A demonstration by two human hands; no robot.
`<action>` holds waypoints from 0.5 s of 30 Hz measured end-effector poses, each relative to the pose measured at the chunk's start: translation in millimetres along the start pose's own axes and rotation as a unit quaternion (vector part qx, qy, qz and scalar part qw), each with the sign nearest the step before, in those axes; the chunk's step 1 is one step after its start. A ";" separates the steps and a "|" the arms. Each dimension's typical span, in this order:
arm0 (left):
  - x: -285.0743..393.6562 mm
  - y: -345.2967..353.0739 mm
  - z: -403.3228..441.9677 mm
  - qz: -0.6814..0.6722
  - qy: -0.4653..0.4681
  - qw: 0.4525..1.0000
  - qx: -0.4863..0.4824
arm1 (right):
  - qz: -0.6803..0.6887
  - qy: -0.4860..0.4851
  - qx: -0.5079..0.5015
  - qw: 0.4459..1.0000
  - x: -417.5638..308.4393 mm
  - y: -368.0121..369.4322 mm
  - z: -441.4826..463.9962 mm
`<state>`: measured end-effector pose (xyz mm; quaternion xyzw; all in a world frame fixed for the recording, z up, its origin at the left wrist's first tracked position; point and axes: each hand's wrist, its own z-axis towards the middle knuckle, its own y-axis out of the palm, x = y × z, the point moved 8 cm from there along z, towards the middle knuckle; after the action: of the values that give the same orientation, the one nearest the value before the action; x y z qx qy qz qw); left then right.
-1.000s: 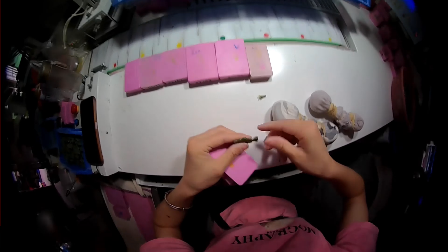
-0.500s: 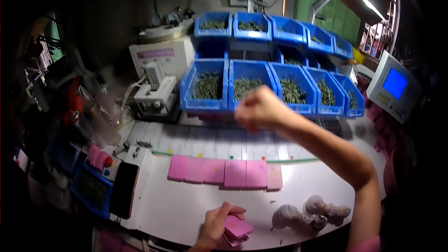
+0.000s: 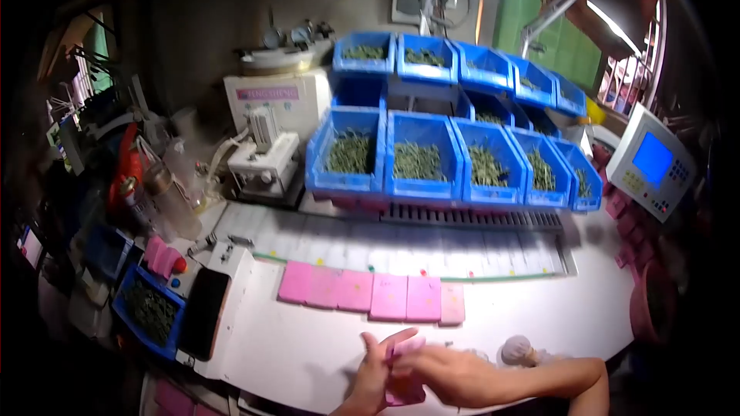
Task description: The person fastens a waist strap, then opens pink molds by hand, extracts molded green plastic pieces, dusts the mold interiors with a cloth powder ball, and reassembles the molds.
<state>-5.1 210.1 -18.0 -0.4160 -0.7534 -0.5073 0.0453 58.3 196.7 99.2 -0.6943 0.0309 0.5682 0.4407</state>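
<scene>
Near the front edge of the white table, my left hand (image 3: 371,376) is wrapped round a pink block (image 3: 404,390), thumb and forefinger raised. My right hand (image 3: 456,374) lies over the block's right side, its fingertips touching or just above it; whether they hold anything small is hidden. Behind the hands a row of pink blocks (image 3: 388,297) stretches from left to centre, with a paler one at its right end. A grey cloth-wrapped bundle (image 3: 518,350) shows beyond my right forearm, and a second one is mostly covered by my right hand.
Blue bins (image 3: 417,160) with small green pieces stand in two tiers at the back. A phone (image 3: 205,314) and another blue bin (image 3: 149,311) are at the left. A white machine (image 3: 264,156) stands back left, a control panel (image 3: 652,162) with a blue screen at the right.
The view has tilted up since the first frame. My right hand was raised in front of the blue bins half a second ago and has come down to the block in my left hand.
</scene>
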 end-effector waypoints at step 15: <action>-25.3 11.6 16.6 0.217 0.015 0.976 -0.022 | -0.346 0.166 0.237 0.893 39.7 2.0 -107.6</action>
<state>25.1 210.2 -29.9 -0.5627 -0.6331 -0.5079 0.1569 153.2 144.0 62.0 -0.6202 -0.0046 0.2324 0.7492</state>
